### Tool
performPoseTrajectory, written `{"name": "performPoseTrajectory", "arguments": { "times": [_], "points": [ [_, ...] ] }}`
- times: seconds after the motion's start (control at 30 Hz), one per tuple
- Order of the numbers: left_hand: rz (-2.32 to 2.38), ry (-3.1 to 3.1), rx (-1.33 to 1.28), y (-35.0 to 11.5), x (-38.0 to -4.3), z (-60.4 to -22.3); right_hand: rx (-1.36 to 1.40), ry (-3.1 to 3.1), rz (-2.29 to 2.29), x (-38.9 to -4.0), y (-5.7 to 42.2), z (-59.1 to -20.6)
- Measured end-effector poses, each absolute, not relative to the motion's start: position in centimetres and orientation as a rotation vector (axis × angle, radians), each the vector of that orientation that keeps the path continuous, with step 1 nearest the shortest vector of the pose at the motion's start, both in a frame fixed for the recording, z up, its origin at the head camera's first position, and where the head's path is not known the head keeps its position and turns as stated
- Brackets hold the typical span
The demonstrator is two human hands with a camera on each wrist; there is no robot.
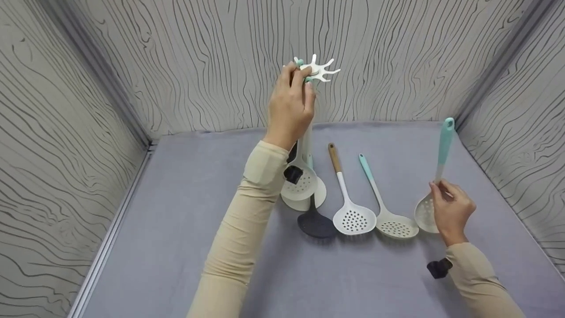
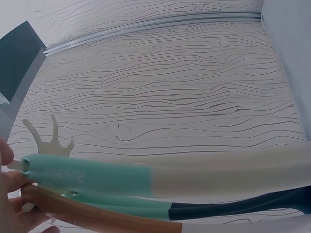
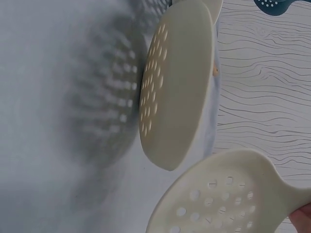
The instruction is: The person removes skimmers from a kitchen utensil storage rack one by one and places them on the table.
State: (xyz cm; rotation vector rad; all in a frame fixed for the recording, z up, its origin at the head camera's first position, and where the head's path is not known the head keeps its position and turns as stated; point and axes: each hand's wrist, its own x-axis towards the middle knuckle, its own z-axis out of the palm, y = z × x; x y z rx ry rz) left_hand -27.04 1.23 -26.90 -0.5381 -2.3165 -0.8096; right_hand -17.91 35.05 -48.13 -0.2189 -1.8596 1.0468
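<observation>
My left hand (image 1: 289, 99) grips the top of a white utensil rack (image 1: 324, 70), among its curved hooks. From the rack hang a pale skimmer (image 1: 300, 189) with a teal handle (image 2: 92, 174), a wooden-handled utensil (image 2: 107, 216) and a dark utensil (image 2: 238, 211). In my right hand (image 1: 454, 212), thumb and fingers pinch the lower shaft of a cream skimmer, its teal handle (image 1: 445, 145) pointing up. The perforated bowl (image 3: 218, 194) of this skimmer shows in the right wrist view. My left palm and some fingertips are hidden.
On the grey cloth (image 1: 185, 212) lie a black skimmer (image 1: 315, 225), a white skimmer (image 1: 353, 218) with a wooden handle and a cream skimmer (image 1: 395, 226) with a teal handle. The rack's round base (image 1: 322, 194) stands behind them. Wood-patterned panels (image 1: 198, 66) enclose the table.
</observation>
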Motion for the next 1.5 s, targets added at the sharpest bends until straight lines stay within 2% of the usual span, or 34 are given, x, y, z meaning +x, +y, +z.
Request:
{"name": "performPoseTrajectory", "arguments": {
  "times": [1.5],
  "points": [
    [-0.807, -2.341, -0.52, 1.3, -27.0, -26.9, -0.455, -2.231, 0.896, -19.1, 36.7, -49.6]
  ]
}}
